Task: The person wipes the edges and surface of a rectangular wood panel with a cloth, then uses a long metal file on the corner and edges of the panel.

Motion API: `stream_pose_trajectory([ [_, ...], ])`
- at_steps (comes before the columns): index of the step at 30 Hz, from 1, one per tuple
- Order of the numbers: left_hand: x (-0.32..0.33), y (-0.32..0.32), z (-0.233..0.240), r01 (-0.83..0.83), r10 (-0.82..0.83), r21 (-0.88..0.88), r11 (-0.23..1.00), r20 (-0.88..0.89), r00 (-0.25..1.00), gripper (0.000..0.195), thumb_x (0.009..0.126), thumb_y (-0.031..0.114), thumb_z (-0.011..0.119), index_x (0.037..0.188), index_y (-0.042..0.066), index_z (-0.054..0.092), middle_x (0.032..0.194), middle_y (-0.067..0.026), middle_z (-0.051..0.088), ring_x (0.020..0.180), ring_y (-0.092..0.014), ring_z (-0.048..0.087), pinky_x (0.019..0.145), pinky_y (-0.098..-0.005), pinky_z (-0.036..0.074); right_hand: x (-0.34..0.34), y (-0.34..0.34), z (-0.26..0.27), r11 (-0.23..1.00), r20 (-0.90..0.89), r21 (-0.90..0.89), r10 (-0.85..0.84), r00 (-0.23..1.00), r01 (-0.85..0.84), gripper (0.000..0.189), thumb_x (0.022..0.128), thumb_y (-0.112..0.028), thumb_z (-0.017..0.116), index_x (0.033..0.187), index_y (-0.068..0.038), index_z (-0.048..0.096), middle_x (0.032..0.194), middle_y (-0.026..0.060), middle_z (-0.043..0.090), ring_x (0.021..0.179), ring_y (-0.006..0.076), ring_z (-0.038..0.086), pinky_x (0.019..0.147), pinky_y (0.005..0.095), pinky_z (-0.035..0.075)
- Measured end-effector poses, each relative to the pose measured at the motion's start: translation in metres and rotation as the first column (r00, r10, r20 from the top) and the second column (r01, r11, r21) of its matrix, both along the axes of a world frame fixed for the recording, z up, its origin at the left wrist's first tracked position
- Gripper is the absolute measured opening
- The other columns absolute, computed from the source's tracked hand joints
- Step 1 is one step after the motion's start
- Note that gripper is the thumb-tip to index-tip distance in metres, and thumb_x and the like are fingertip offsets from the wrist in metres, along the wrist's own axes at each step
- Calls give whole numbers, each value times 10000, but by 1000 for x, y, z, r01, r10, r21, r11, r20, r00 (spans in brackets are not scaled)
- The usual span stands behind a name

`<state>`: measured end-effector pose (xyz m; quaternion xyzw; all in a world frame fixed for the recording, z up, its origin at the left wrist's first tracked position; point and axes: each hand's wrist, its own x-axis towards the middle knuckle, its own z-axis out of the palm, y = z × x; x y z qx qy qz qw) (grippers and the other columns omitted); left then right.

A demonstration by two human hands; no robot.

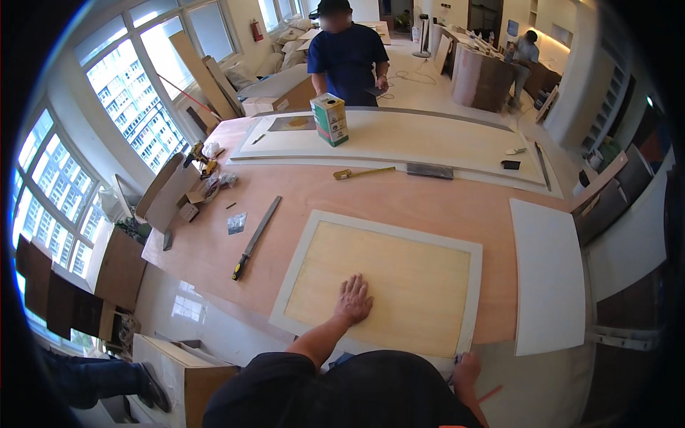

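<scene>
A rectangular board with a pale yellow wood-look face [406, 278] and a white border [396, 230] lies in front of me on a plywood tabletop [299, 187]. My left hand [354, 304] rests palm down on the yellow face, its fingers slightly apart. At the board's near right corner, my right hand [467, 368] is closed around a small dark object [457, 359], mostly hidden by the fingers. A flat file with a black and yellow handle [259, 235] lies left of the board. Beyond the board are a yellow hand tool [364, 173] and a grey block [429, 171].
A long white panel [396, 136] across the table bears a metal can [336, 120]. A cordless drill [200, 159] and small parts sit at left, a white sheet [548, 278] at right. A person [348, 59] stands opposite; another's leg [101, 377] shows lower left.
</scene>
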<state>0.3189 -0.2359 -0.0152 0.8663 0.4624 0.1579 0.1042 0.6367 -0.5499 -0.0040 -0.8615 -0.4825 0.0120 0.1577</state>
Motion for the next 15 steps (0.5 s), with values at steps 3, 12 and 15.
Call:
stream_pose_trajectory([
  [3, 0, -2, -6, 26, -26, -17, 1000, 13, 1000, 629, 970, 419, 518, 1428, -12, 494, 1572, -291, 353, 1469, -444, 320, 1196, -604, 227, -7, -10, 6, 999, -28, -26, 32, 999, -33, 32, 795, -57, 616, 788, -26, 609, 831, 184, 596, 781, 415, 620, 677, 527, 488],
  [12, -4, 15, -29, 11, -18, -44, 999, -165, 986, 649, 986, 403, 525, 1480, -8, 436, 1619, -251, 313, 1513, -405, 269, 1220, -580, 190, 22, 75, 13, 997, -50, 70, 27, 998, -23, 46, 796, -109, 610, 795, -64, 617, 850, 163, 616, 810, 396, 629, 694, 498, 503],
  [15, 13, 10, -12, 33, -34, -13, 999, -174, 984, 611, 982, 404, 532, 1443, 6, 486, 1609, -243, 339, 1510, -388, 283, 1220, -553, 199, 2, 18, 10, 1000, -11, 15, 11, 1000, -11, 26, 805, -89, 589, 796, -78, 611, 844, 147, 607, 800, 377, 633, 678, 486, 510],
])
